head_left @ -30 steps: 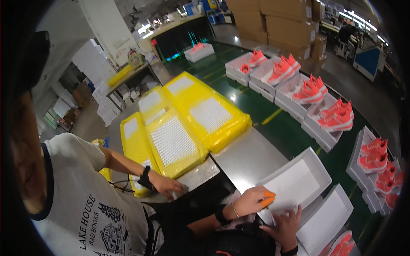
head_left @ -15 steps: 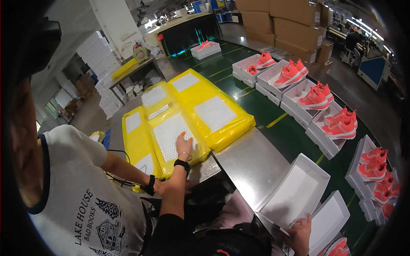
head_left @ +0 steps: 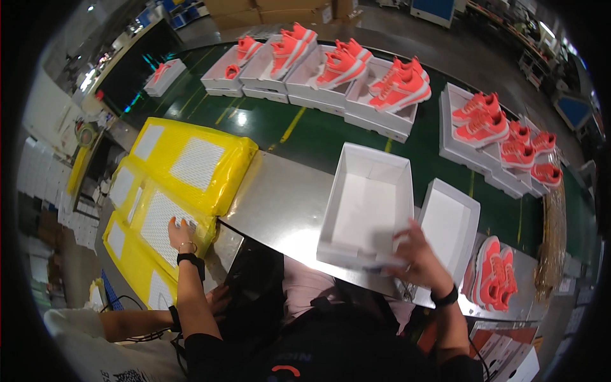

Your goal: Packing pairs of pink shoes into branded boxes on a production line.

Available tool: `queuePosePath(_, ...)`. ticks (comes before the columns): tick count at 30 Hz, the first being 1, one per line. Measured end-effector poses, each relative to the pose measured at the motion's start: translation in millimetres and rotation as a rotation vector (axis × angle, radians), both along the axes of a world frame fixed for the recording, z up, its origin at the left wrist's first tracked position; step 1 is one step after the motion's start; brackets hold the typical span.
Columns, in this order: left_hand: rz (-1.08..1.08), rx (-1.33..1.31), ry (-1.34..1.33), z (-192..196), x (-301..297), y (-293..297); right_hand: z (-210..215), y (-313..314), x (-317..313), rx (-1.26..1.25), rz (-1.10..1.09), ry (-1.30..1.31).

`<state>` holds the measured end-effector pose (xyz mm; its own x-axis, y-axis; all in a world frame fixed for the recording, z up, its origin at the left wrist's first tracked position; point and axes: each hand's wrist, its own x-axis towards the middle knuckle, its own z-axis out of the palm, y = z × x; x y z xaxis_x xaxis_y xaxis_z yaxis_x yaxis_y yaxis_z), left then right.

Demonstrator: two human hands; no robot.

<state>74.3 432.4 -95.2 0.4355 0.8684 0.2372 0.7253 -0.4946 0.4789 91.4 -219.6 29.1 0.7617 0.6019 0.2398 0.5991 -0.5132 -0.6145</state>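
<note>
My left hand (head_left: 180, 233) lies with fingers spread on the yellow plastic-wrapped packet (head_left: 167, 219); my right hand (head_left: 419, 257) pinches the open white cardboard shoebox (head_left: 366, 207) at its near rim. I judge I am fetching wrapping paper; next I need a clean pinch of one sheet.

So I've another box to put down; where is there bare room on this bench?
The steel bench is bare between the yellow packs and the open white box. Right of the box it is crowded: lid, then a shoe pair.

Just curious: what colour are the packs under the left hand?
Yellow packs, white mesh panels; head view.
</note>
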Motion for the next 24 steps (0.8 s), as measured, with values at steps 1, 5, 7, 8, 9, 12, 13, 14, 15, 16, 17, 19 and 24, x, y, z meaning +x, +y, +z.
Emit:
queuePosePath(1, -0.018, -0.003, 0.017, 3, 9, -3, 8, -1, 11, 0.164, -0.094, -0.004)
queuePosePath(5, -0.317, 0.149, -0.158, 13, 54, -3, 60, -1, 49, 0.327, -0.100, 0.032)
queuePosePath(7, -0.425, 0.171, -0.182, 17, 77, -3, 65, 0, 55, 0.286, -0.060, 0.062)
queuePosePath(8, -0.471, 0.178, -0.234, 18, 91, -4, 69, 1, 58, 0.286, -0.064, 0.061)
queuePosePath(9, -0.513, 0.182, -0.275, 17, 99, -6, 70, 4, 60, 0.300, -0.036, 0.084)
queuePosePath(12, -0.407, 0.023, -0.115, 28, 129, -40, 65, 6, 58, 0.301, -0.027, 0.123)
queuePosePath(13, -0.410, 0.101, -0.147, 18, 133, -34, 62, 8, 57, 0.310, -0.011, 0.135)
queuePosePath(14, -0.408, 0.105, -0.137, 16, 133, -31, 56, 9, 56, 0.315, -0.008, 0.143)
queuePosePath(15, -0.397, 0.073, -0.059, 14, 135, -33, 48, 9, 52, 0.289, -0.016, 0.161)
queuePosePath(16, -0.386, 0.042, 0.019, 12, 138, -35, 43, 11, 47, 0.264, -0.022, 0.178)
queuePosePath(17, -0.373, 0.063, -0.011, 10, 141, -37, 40, 13, 41, 0.230, -0.035, 0.150)
queuePosePath(19, -0.379, 0.043, -0.057, 9, 141, -16, 25, 17, 24, 0.148, 0.022, 0.105)
queuePosePath(24, -0.384, 0.123, -0.273, 43, 146, 13, -12, 18, -26, -0.260, 0.157, 0.063)
